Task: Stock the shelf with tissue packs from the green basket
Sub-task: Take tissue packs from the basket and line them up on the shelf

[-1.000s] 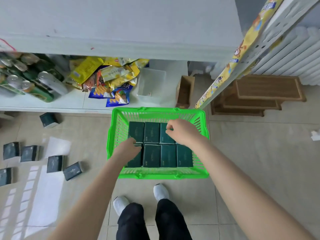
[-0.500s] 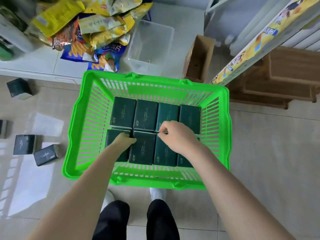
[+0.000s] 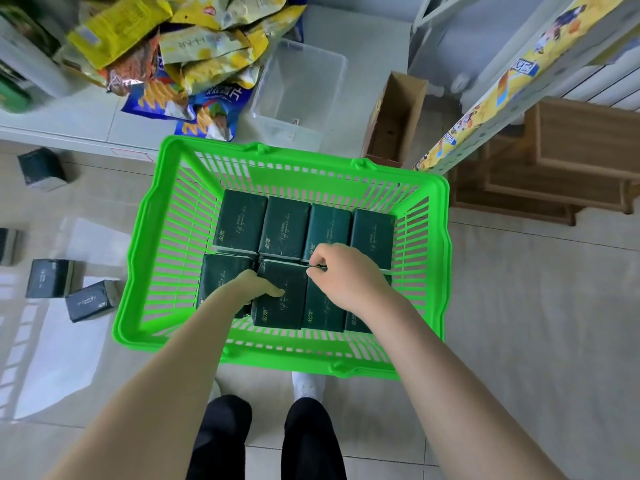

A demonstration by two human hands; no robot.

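Observation:
The green basket (image 3: pixel 145 258) stands on the floor in front of my feet, filled with several dark green tissue packs in two rows. My left hand (image 3: pixel 254 292) grips the second pack of the near row (image 3: pixel 280 306) at its left edge, thumb on top, and that pack sits slightly raised. My right hand (image 3: pixel 341 275) pinches the top edge of the neighbouring pack (image 3: pixel 323 311) with curled fingers. The white shelf (image 3: pixel 86 126) lies beyond the basket's far rim.
Snack bags (image 3: pixel 194 53) and a clear plastic tub (image 3: pixel 298 95) sit on the shelf. A cardboard box (image 3: pixel 394 119) and wooden crates (image 3: pixel 554 161) stand at the right. Several loose tissue packs (image 3: pixel 90 301) lie on the floor at the left.
The view has come closer to the basket. My left hand has closed round the near-row pack and raised it a little; my right hand has settled on the pack beside it.

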